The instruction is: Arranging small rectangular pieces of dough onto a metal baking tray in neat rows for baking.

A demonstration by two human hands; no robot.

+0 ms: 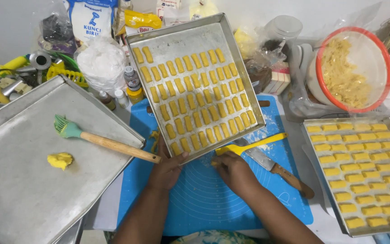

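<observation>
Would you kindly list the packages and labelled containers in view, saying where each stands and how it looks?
Flour bag: top left, upright, white with blue print.
Yellow packet: top centre behind the tilted tray, yellow with a red patch.
Small labelled bottles: left of that tray, one with a yellow base and a grey cap.
Small box: right of the tray, white with pink and yellow stripes.
White carton: top centre, partly hidden.
No screens or signs.

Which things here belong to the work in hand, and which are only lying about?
In use:
- left hand and right hand at the middle baking tray
- its yellow dough sticks
- blue mat

Lying about:
- pastry brush
- knife
- red-rimmed bowl
- bottles
</observation>
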